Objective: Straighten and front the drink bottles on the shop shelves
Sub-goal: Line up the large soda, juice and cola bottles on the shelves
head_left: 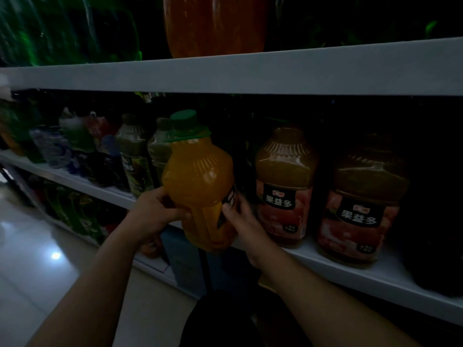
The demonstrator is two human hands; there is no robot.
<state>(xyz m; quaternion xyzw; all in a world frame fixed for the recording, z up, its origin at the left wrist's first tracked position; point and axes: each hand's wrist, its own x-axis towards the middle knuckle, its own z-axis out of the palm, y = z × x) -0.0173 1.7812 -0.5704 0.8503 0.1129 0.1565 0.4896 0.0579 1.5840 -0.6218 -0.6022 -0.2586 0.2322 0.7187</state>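
The bottle (198,186), green-capped and full of orange juice, is held tilted just in front of the shelf (325,266) edge. The left hand (152,214) curls its fingers (156,194) round the bottle's lower left side. The right hand (248,226) grips the right side, thumb on the label. Two bottles of reddish juice (284,196) stand upright on the shelf beside it.
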